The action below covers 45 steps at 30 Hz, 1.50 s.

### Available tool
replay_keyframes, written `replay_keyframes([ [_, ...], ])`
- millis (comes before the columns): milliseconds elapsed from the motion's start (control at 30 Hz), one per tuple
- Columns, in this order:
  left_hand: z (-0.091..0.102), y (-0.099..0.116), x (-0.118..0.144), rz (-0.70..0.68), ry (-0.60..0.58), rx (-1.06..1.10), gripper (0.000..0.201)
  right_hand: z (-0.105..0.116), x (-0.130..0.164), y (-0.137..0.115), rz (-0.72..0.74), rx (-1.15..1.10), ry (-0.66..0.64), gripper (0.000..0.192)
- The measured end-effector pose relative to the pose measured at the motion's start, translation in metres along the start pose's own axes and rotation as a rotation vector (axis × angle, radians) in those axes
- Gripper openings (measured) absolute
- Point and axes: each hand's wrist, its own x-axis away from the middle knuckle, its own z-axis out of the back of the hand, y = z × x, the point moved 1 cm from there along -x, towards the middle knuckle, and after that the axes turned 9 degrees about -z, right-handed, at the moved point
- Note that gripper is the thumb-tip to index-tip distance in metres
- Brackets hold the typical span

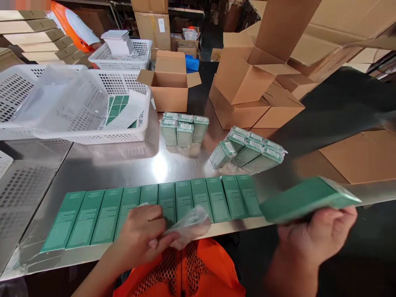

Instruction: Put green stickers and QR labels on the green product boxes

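A row of green boxes (pixel 105 214) lies side by side along the front edge of the metal table (pixel 123 165). Over the middle of that row, my left hand (pixel 144 233) is closed on a crumpled piece of clear plastic film (pixel 193 227). At the row's right end, my right hand (pixel 321 231) grips another green box (pixel 303 198), tilted and blurred by motion. Behind the row stand two groups of upright green boxes: one group (pixel 184 130) in the middle, the other (pixel 253 150) to the right, both looking wrapped in clear film.
White perforated baskets (pixel 145 134) stand at the back left, one holding green printed sheets (pixel 117 109). An open carton (pixel 170 93) is behind the middle group. More brown cartons (pixel 244 78) are stacked at the back right. A flat cardboard piece (pixel 365 156) lies at the right.
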Motion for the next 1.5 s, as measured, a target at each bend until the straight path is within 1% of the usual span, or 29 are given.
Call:
replay_keyframes([
  [33, 0.001, -0.001, 0.003, 0.031, -0.002, 0.031, 0.042, 0.01, -0.015, 0.01, 0.014, 0.147, 0.058, 0.039],
  [67, 0.002, -0.002, 0.006, 0.057, -0.008, 0.071, 0.041, 0.018, -0.028, 0.02, -0.001, 0.294, 0.055, 0.043],
  [100, 0.002, -0.003, 0.009, 0.073, -0.013, 0.114, 0.04, 0.025, -0.038, 0.03, -0.039, 0.421, -0.004, 0.046],
  [167, 0.001, -0.004, 0.011, 0.067, -0.017, 0.184, 0.036, 0.032, -0.049, 0.047, -0.093, 0.683, -0.221, 0.048],
  [233, 0.0, -0.003, 0.009, 0.036, -0.003, 0.224, 0.032, 0.032, -0.05, 0.058, -0.09, 0.881, -0.414, 0.047],
  [300, 0.0, -0.001, 0.005, 0.019, 0.027, 0.254, 0.028, 0.027, -0.045, 0.063, -0.071, 0.961, -0.505, 0.045],
  [433, 0.001, 0.003, 0.005, 0.069, 0.1, 0.258, 0.022, 0.02, -0.036, 0.063, -0.081, 0.972, -0.536, 0.044],
  [500, 0.0, 0.003, 0.008, 0.094, 0.109, 0.214, 0.016, 0.018, -0.033, 0.057, -0.048, 0.993, -0.513, 0.046],
  [533, -0.001, 0.002, 0.009, 0.096, 0.112, 0.185, 0.015, 0.015, -0.031, 0.051, 0.0, 0.999, -0.469, 0.048],
  [600, -0.003, 0.002, 0.008, 0.095, 0.12, 0.133, 0.019, 0.004, -0.024, 0.036, 0.137, 0.957, -0.346, 0.05],
  [633, -0.005, 0.003, 0.007, 0.092, 0.123, 0.125, 0.019, -0.006, -0.018, 0.028, 0.211, 0.904, -0.302, 0.05],
  [667, -0.007, 0.004, 0.004, 0.082, 0.121, 0.136, 0.017, -0.018, -0.012, 0.019, 0.279, 0.838, -0.293, 0.049],
  [700, -0.009, 0.006, 0.001, 0.068, 0.115, 0.16, 0.013, -0.034, -0.007, 0.011, 0.333, 0.77, -0.327, 0.05],
  [800, -0.012, 0.015, -0.005, 0.025, 0.073, 0.26, 0.007, -0.083, 0.004, -0.006, 0.457, 0.683, -0.54, 0.064],
  [833, -0.012, 0.018, -0.005, 0.023, 0.064, 0.292, 0.009, -0.097, 0.006, -0.009, 0.473, 0.69, -0.601, 0.065],
  [900, -0.011, 0.021, -0.003, 0.059, 0.044, 0.354, 0.013, -0.113, 0.007, -0.012, 0.457, 0.698, -0.671, 0.056],
  [933, -0.011, 0.021, -0.001, 0.091, 0.046, 0.386, 0.014, -0.116, 0.01, -0.014, 0.437, 0.673, -0.678, 0.052],
  [1000, -0.011, 0.017, 0.003, 0.202, 0.084, 0.443, 0.016, -0.111, 0.022, -0.018, 0.385, 0.537, -0.648, 0.052],
  [1067, -0.013, 0.009, 0.005, 0.368, 0.17, 0.507, 0.019, -0.099, 0.045, -0.021, 0.286, 0.321, -0.612, 0.058],
  [1100, -0.015, 0.004, 0.005, 0.445, 0.231, 0.545, 0.025, -0.092, 0.059, -0.022, 0.218, 0.209, -0.622, 0.06],
  [1133, -0.017, -0.001, 0.004, 0.505, 0.303, 0.585, 0.036, -0.086, 0.073, -0.022, 0.149, 0.11, -0.673, 0.059],
  [1200, -0.019, -0.011, -0.002, 0.565, 0.449, 0.634, 0.056, -0.079, 0.1, -0.021, 0.076, -0.024, -0.869, 0.052],
  [1233, -0.018, -0.015, -0.005, 0.567, 0.508, 0.625, 0.058, -0.077, 0.11, -0.02, 0.078, -0.042, -0.972, 0.045],
  [1267, -0.017, -0.018, -0.008, 0.554, 0.544, 0.591, 0.056, -0.076, 0.116, -0.02, 0.104, -0.032, -1.048, 0.038],
  [1300, -0.014, -0.021, -0.011, 0.529, 0.546, 0.537, 0.05, -0.076, 0.118, -0.02, 0.141, -0.007, -1.085, 0.035],
  [1333, -0.01, -0.021, -0.014, 0.484, 0.516, 0.479, 0.044, -0.077, 0.117, -0.022, 0.181, 0.021, -1.079, 0.036],
  [1400, -0.003, -0.02, -0.018, 0.343, 0.404, 0.379, 0.036, -0.079, 0.107, -0.027, 0.271, 0.076, -1.038, 0.041],
  [1467, 0.003, -0.018, -0.02, 0.22, 0.31, 0.32, 0.035, -0.083, 0.096, -0.036, 0.396, 0.099, -1.053, 0.047],
  [1500, 0.005, -0.017, -0.02, 0.185, 0.295, 0.296, 0.035, -0.085, 0.091, -0.04, 0.46, 0.103, -1.075, 0.046],
])
